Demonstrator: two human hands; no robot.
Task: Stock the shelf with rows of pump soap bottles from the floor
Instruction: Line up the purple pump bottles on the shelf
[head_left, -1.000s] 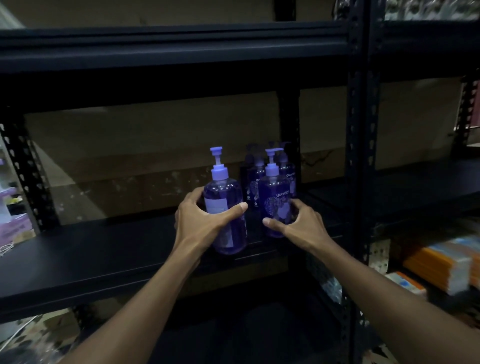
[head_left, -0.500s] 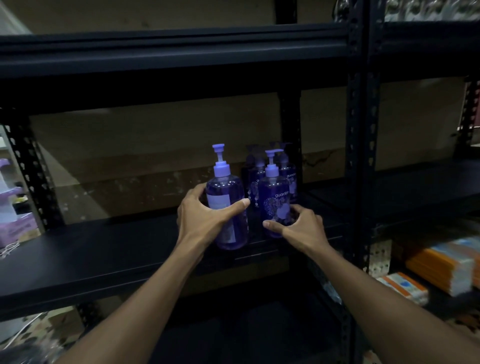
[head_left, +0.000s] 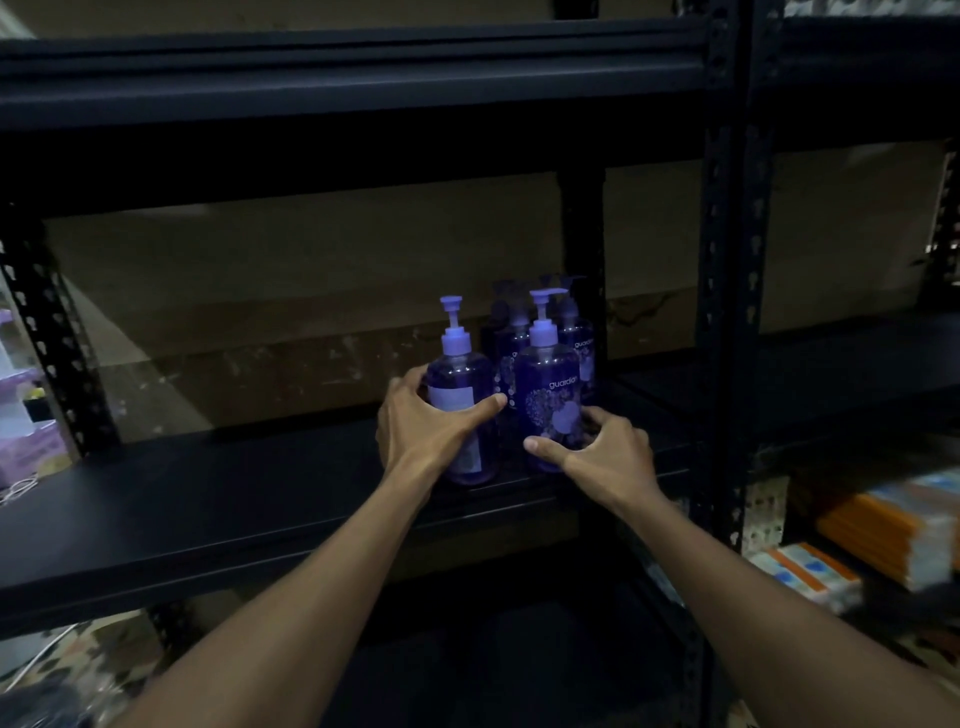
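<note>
The left hand (head_left: 431, 428) grasps the left front bottle (head_left: 460, 371). Its thumb lies across the front of the body, over the pale label, and its fingers wrap round the far left side. The right hand (head_left: 610, 454) grasps the right front bottle (head_left: 548, 387). Its thumb presses on the lower front, and its fingers curl round the right side of the body.

Position of the bottles:
- Both front bottles stand upright on the shelf board (head_left: 208, 499), close to its front edge. They are slightly right of the middle of the view.
- The right front bottle stands at 3 o'clock from the left front bottle, just beside it. A narrow dark gap shows between the two bodies.
- The left front bottle shows a plain rectangular label. The right front bottle shows the word "guardian" above a pale floral print.
- Each front bottle has a lilac pump. The nozzle of the right pump points toward 3 o'clock. The direction of the left nozzle cannot be determined.
- Two rear bottles (head_left: 511, 343) stand directly behind the front pair, at 12 o'clock from it, in deep shade.

Surroundings:
- The upper shelf (head_left: 363, 67) spans the view at 12 o'clock.
- A perforated upright post (head_left: 722, 260) stands at 3 o'clock from the bottles.
- Orange boxes (head_left: 893, 525) lie on a lower level at 4 o'clock.
- Lilac packages (head_left: 21, 415) sit at 9 o'clock, at the edge of the view.
</note>
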